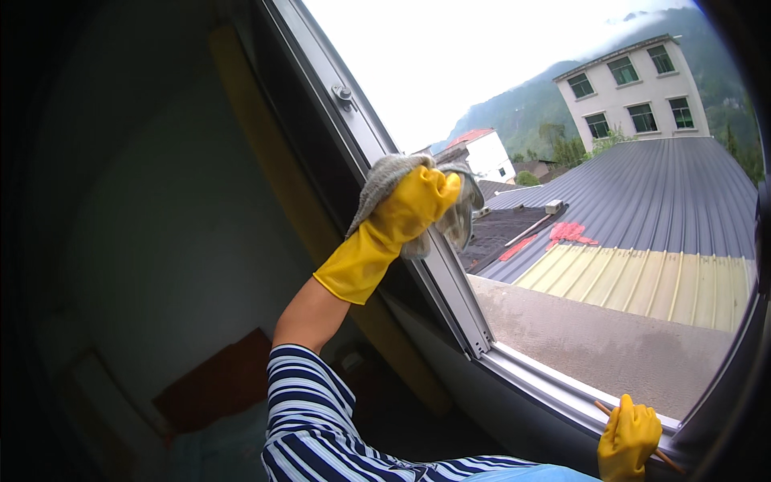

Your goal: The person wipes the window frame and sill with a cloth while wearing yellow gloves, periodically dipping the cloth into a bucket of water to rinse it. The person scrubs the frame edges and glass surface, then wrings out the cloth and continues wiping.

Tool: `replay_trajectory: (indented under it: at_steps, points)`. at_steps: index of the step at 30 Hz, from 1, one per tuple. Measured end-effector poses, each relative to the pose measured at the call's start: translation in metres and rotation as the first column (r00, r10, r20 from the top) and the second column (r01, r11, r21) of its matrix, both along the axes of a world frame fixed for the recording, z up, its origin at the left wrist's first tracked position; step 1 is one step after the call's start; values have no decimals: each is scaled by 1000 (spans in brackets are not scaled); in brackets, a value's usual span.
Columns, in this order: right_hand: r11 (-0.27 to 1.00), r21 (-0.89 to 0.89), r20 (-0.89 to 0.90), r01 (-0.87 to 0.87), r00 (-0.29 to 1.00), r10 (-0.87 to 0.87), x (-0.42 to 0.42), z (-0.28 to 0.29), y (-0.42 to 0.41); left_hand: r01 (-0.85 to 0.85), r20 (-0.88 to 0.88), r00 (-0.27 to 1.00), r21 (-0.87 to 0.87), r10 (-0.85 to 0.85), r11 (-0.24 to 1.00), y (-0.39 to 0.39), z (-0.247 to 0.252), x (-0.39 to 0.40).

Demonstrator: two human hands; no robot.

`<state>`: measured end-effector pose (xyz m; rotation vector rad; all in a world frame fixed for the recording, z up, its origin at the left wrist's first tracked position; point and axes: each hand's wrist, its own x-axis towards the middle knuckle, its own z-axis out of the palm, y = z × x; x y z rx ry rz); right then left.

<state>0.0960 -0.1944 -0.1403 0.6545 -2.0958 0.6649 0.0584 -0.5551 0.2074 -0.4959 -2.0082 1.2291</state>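
A grey cloth (385, 173) is bunched in my left hand (415, 202), which wears a yellow rubber glove. That hand is at the upright metal frame (449, 256) of a sliding window, and the cloth hangs on both sides of the frame. A crescent-type latch (343, 94) sits higher on the same upright. My right hand (629, 435), also in a yellow glove, is closed around a thin wooden stick (670, 461) by the sill track (542, 376). Its fingers cover the stick's middle.
Outside the opening lie a concrete ledge (602, 337) and a corrugated metal roof (656, 199) with cream panels (638, 283). A white building (632, 90) stands beyond. Indoors, a yellowish curtain (265, 132) hangs left of the window, and a reddish-brown headboard-like panel (217, 379) shows in the dark room.
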Motion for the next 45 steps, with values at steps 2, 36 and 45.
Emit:
replay_trajectory:
  at_steps: [2, 36, 45]
  points:
    - [999, 34, -6, 25, 1000, -24, 1, 1, 1, 239, -342, 899, -140, -274, 961, 24, 75, 4]
    - [846, -455, 24, -278, 946, 324, 21, 63, -17, 89, 99, 818, 952, -567, 294, 88, -41, 20]
    - [645, -656, -78, -391, 886, 458, -1, 107, -73, -144, 49, 541, 989, -839, -35, 76, -63, 50]
